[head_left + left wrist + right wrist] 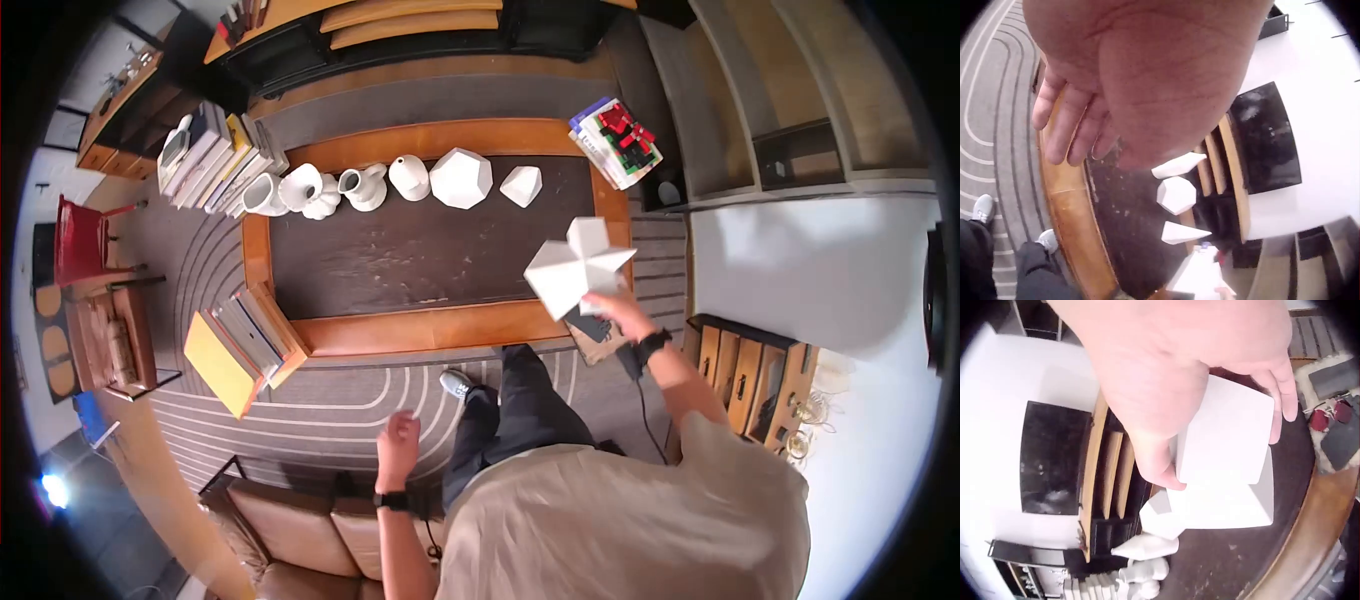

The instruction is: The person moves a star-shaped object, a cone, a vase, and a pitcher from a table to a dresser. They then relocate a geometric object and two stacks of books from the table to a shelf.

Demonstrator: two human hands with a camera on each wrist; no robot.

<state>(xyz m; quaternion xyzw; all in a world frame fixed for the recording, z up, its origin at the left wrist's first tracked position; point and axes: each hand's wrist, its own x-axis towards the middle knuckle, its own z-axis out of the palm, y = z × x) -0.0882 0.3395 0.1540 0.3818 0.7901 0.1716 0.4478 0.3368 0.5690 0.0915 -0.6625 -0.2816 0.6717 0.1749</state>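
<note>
My right hand [622,308] grips a white faceted ornament [580,265] with several block-like points, held over the right end of the low table [400,260]. In the right wrist view the thumb [1163,469] lies along one side of the ornament [1229,434] and the fingers reach round the other. My left hand [398,445] hangs free beside my leg, fingers loosely bent, holding nothing. Along the table's far side stand a small white faceted piece [521,186], a larger white polyhedron [461,179], a rounded white vase [409,177] and a white pitcher [363,187].
More white vases [264,195] stand at the table's far left corner. Book stacks sit at the far left [220,160], near left [245,345] and far right [617,142], the last with a red item on top. A brown sofa [290,530] is behind me.
</note>
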